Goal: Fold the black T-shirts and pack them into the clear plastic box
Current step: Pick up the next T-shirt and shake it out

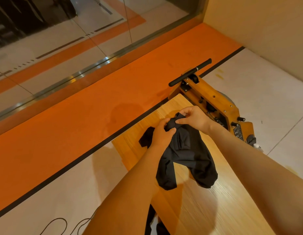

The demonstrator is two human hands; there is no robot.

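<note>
Above a light wooden table [206, 209], two bare hands hold up one crumpled black cloth T-shirt [184, 150].

Both hands grip the bunched top of the shirt: the left hand [161, 134] has its fingers curled round the cloth, and the right hand [193, 118] pinches a fold of it between thumb and fingers, just beside the left. The shirt is plain black and soft, full of folds. Two rounded parts of it hang down toward the table top, and a small flap sticks out past the left hand. No print or writing shows on the shirt. Past the far end of the table stands a wooden machine with a black bar handle [215, 102]. It has a small dark label on its side, but the writing is too small to read. More black cloth [152, 221] shows at the table's near edge, below the left arm.
</note>
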